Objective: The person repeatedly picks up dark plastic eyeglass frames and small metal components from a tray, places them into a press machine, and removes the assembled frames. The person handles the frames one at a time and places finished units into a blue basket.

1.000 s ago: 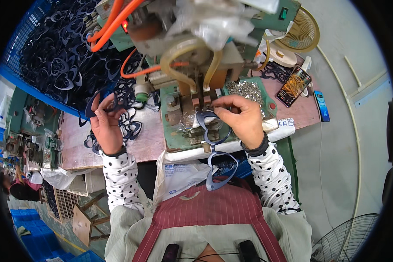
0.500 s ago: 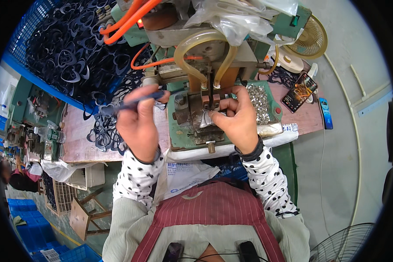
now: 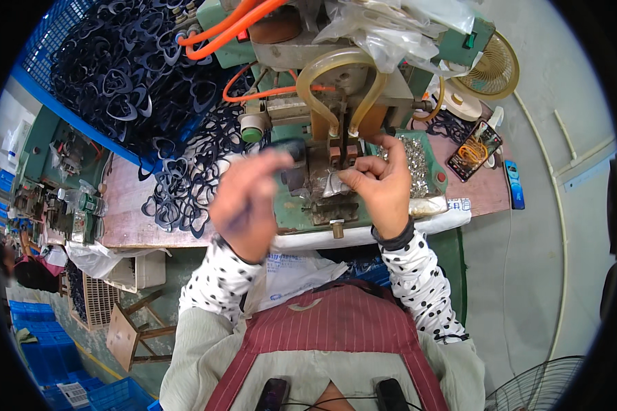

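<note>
My left hand (image 3: 243, 198) is smeared by motion, left of a bench press (image 3: 336, 154); its fingers are bent around a dark blue loop, which shows only as a blur. At the press's working point, my right hand (image 3: 384, 188) has its thumb and fingers drawn together. Just beside the thumb tip is a small silvery-grey piece (image 3: 333, 185); whether the fingers grip it or something hidden, I cannot make out. Small shiny metal parts (image 3: 418, 164) lie in a green tray right of that hand. Dark blue loops (image 3: 175, 198) are heaped on the table to the left.
A blue basket (image 3: 82, 113) full of dark loops stands at the far left. Orange hoses (image 3: 236, 27) and a clear tube (image 3: 308, 75) arch over the press. A phone (image 3: 473, 151) and a tan fan (image 3: 490, 65) are on the right. A wooden stool (image 3: 127, 329) stands lower left.
My left hand has moved right and slightly down toward the press, uncovering a green button. My right hand keeps its place at the press. The whole view has shifted slightly.
</note>
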`<action>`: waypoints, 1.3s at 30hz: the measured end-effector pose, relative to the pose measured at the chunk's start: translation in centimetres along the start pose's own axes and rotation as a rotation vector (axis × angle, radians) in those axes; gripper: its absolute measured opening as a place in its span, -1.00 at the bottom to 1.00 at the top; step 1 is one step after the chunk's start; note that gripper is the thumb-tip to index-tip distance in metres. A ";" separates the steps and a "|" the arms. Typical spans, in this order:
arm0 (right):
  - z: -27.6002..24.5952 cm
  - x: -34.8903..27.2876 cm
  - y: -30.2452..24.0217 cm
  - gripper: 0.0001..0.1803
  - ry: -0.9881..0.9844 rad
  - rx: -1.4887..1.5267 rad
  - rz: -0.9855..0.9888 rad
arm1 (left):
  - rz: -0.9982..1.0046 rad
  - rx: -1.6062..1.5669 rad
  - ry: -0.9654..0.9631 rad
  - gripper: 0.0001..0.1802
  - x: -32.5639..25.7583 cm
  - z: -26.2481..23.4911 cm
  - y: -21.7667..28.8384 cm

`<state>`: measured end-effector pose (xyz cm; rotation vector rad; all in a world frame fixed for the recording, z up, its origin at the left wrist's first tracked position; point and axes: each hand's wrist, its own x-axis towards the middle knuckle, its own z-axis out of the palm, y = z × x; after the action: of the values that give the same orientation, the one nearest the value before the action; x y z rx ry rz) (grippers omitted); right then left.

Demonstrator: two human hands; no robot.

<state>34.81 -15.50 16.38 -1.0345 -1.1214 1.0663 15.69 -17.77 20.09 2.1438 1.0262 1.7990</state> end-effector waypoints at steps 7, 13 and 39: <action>-3.1 1.4 0.6 -0.35 0.087 -0.392 -0.184 | 0.576 0.019 -0.417 -0.61 -4.2 4.3 0.1; -14.7 3.6 8.8 -0.58 0.340 -0.832 -0.037 | 0.539 -0.024 -0.440 -0.53 -4.5 5.0 -1.0; -15.7 2.2 11.7 -0.88 0.287 -0.657 -0.170 | -0.162 1.264 -0.111 -0.74 -6.9 -11.6 -19.0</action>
<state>49.20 -12.59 3.22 -1.5151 -1.3220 0.3863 -2.73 -10.95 7.52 2.4582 2.6627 0.9282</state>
